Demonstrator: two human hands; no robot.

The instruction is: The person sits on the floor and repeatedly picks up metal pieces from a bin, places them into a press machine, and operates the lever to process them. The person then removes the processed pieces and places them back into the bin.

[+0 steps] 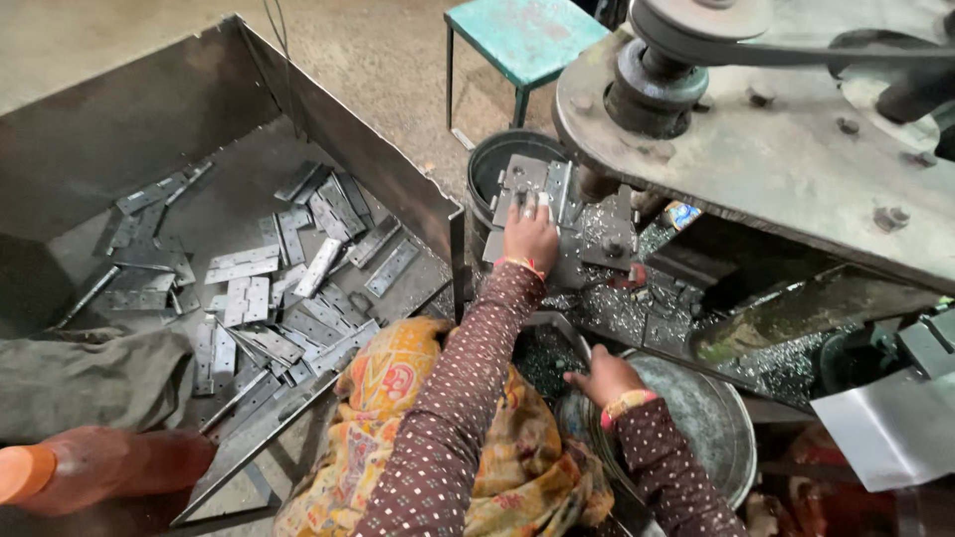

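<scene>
Left hand [530, 237] lies flat, fingers spread, on the hinge [538, 189] seated on the press bed [597, 261] — directly beneath them; right hand [604, 378], loosely curled and empty, rests farther back at the pan [721, 418] rim.

A flat grey metal hinge plate [532, 184] is laid on the machine bed [597, 254], at twelve o'clock of the round metal basin [711, 418], whose rim is touched.

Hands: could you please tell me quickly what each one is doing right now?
Left hand: fingers pressing a metal plate, flat.
Right hand: fingers curled at bowl rim; grip unclear.
</scene>
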